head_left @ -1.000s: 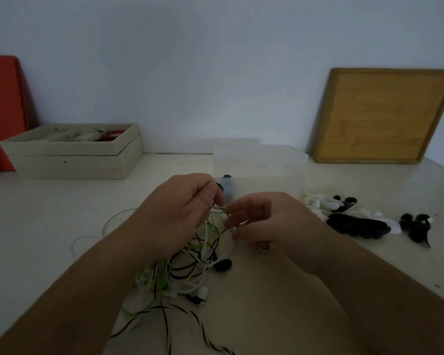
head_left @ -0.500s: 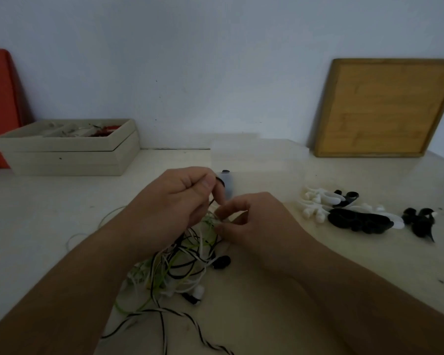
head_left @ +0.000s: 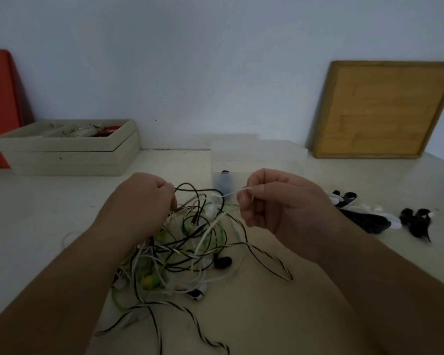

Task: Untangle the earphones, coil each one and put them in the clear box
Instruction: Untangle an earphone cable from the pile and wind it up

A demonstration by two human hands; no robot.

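Earphones (head_left: pixel 190 252) (tangled) pinched by left fingers (head_left: pixel 167 199) and right fingers (head_left: pixel 246 201).

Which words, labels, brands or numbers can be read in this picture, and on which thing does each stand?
None can be read.
The clear box, the wooden board, the beige trays and the red panel show no print.
The earphones and the dark item inside the box are too small and dim to show any marking.

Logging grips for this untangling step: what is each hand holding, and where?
Right hand pinches a white earphone cable on its thin wire; left hand grips black cable strands atop the tangle.
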